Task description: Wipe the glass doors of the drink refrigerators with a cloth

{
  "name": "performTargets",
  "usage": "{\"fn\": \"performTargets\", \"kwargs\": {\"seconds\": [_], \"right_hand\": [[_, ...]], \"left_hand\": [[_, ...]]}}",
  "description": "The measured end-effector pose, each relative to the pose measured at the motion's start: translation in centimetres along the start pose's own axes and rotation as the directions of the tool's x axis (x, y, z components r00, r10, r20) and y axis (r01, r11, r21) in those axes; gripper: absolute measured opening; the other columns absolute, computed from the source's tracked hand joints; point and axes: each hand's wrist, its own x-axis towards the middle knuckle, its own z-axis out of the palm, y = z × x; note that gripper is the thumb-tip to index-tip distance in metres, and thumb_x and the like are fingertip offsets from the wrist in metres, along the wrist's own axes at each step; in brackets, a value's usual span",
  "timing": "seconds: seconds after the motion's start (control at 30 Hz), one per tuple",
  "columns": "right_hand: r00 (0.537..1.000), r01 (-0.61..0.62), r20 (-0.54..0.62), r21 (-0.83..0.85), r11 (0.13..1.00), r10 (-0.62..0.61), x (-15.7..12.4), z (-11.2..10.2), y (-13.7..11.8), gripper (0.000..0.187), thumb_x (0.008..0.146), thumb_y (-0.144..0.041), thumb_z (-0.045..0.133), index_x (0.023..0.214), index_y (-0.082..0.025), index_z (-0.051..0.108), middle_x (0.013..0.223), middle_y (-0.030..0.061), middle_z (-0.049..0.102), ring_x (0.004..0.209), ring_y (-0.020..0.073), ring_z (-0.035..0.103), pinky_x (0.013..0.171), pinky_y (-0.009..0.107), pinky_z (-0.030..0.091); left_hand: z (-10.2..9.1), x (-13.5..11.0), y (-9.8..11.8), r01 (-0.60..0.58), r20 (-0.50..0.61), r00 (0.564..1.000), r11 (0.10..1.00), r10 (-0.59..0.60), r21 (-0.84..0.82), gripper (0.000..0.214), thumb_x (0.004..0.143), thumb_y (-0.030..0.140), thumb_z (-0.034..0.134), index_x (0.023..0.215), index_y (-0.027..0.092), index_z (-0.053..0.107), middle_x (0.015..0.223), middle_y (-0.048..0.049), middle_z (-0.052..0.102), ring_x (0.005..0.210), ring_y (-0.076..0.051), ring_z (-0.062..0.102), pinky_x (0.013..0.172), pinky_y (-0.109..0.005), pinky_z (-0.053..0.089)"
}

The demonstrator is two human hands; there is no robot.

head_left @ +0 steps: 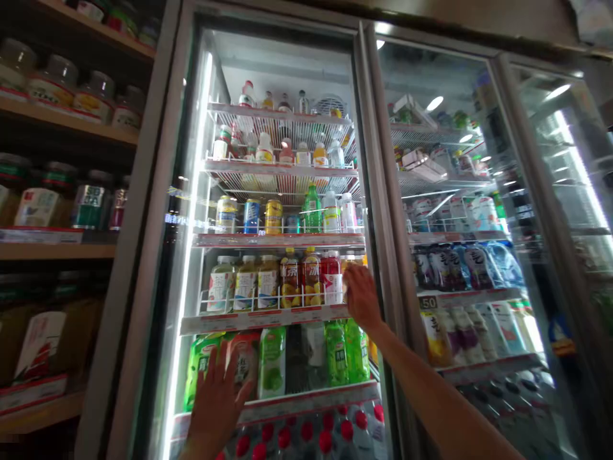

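Note:
My right hand is raised at the right end of a cooler shelf, over the bottles there. Its fingertips blur into the bottles behind, so I cannot tell whether they grip one. Beside it stand a red drink bottle and brown tea bottles with yellow caps. Lower left, my left hand has its fingers spread and holds nothing. It overlaps a red-labelled bottle and a green bottle on the shelf below. A pale green bottle stands to its right.
Cans and more bottles line the upper shelves. Red-capped bottles stand at the bottom. A metal door post rises right of my right hand, with further glass-fronted coolers beyond. Wooden shelves with jars are at left.

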Motion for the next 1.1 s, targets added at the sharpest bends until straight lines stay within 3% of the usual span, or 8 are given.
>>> {"fn": "performTargets", "kwargs": {"seconds": [0.1,0.33,0.5,0.67,0.77,0.87,1.0,1.1], "right_hand": [[0.967,-0.212,-0.142,0.013,0.977,0.212,0.9,0.3,1.4,0.044,0.089,-0.013,0.029,0.131,-0.008,0.041,0.136,0.0186,0.041,0.134,0.0268,0.025,0.106,0.056,0.026],[0.993,-0.102,0.078,0.274,0.956,0.084,0.7,2.7,-7.2,0.052,0.092,-0.028,0.026,0.142,-0.016,0.022,0.143,0.0077,0.036,0.137,0.0212,0.02,0.11,0.047,0.024],[0.982,-0.188,0.093,0.488,0.852,0.164,1.4,2.5,-9.3,0.052,0.094,-0.025,0.018,0.145,-0.018,0.008,0.144,0.0058,0.035,0.133,0.0145,0.031,0.105,0.035,0.035],[0.962,-0.239,0.028,0.561,0.793,0.271,1.8,1.8,-6.6,0.052,0.094,-0.015,0.008,0.144,-0.014,-0.002,0.137,0.0096,0.045,0.123,0.0103,0.044,0.095,0.029,0.044],[0.939,-0.298,-0.058,0.357,0.885,0.34,1.2,1.1,-3.1,0.05,0.095,-0.023,0.015,0.144,-0.019,0.012,0.143,0.0095,0.036,0.133,0.0166,0.031,0.103,0.04,0.035],[0.97,-0.239,-0.015,0.073,0.968,0.241,-0.3,0.6,0.1,0.049,0.094,-0.031,0.025,0.142,-0.022,0.022,0.146,0.0095,0.03,0.137,0.0228,0.019,0.108,0.05,0.022],[0.99,-0.094,0.093,-0.083,0.992,0.102,-2.2,0.8,2.0,0.053,0.092,-0.036,0.031,0.142,-0.019,0.023,0.147,0.0128,0.027,0.139,0.0252,0.013,0.107,0.052,0.018],[0.987,-0.109,0.106,-0.114,0.987,0.121,-2.5,1.1,2.1,0.055,0.091,-0.035,0.032,0.142,-0.02,0.019,0.148,0.0116,0.024,0.139,0.0247,0.01,0.108,0.052,0.016]], "left_hand": [[0.3,-0.2,0.2,0.013,-0.003,1.0,1.0,-0.013,0.007,0.071,0.085,0.041,0.036,0.144,0.022,0.001,0.149,-0.0164,0.018,0.137,-0.035,0.01,0.1,-0.06,0.027],[-0.4,3.2,5.0,0.108,-0.117,0.985,0.983,-0.126,-0.15,0.073,0.084,0.035,0.04,0.143,0.025,-0.001,0.151,-0.0126,0.008,0.136,-0.037,0.013,0.101,-0.059,0.03],[-1.1,11.1,11.7,-0.198,-0.222,0.968,0.904,0.119,-0.38,0.064,0.088,0.025,0.038,0.143,0.02,0.006,0.147,-0.0136,0.024,0.136,-0.024,0.022,0.104,-0.044,0.036],[0.3,15.6,15.2,-0.397,-0.271,0.906,0.874,0.325,-0.28,0.055,0.087,0.018,0.036,0.14,0.016,0.022,0.14,-0.0133,0.038,0.135,-0.021,0.024,0.111,-0.047,0.022],[0.7,15.9,13.9,-0.414,-0.268,0.894,0.891,0.359,-0.189,0.047,0.087,0.018,0.039,0.133,0.019,0.037,0.138,-0.0087,0.043,0.134,-0.02,0.027,0.111,-0.043,0.023],[0.1,16.0,9.6,-0.409,-0.293,0.888,0.9,0.354,-0.15,0.042,0.087,0.02,0.04,0.129,0.019,0.042,0.137,-0.0071,0.044,0.133,-0.019,0.029,0.11,-0.041,0.026],[-1.4,16.9,3.3,-0.165,-0.389,0.916,0.974,0.092,-0.158,0.046,0.088,0.023,0.037,0.133,0.011,0.035,0.141,-0.0144,0.036,0.136,-0.025,0.02,0.109,-0.049,0.023],[-1.6,17.6,3.7,-0.033,-0.462,0.885,0.982,-0.058,-0.186,0.049,0.089,0.024,0.036,0.134,0.005,0.029,0.144,-0.019,0.027,0.137,-0.028,0.013,0.11,-0.052,0.017]]}}
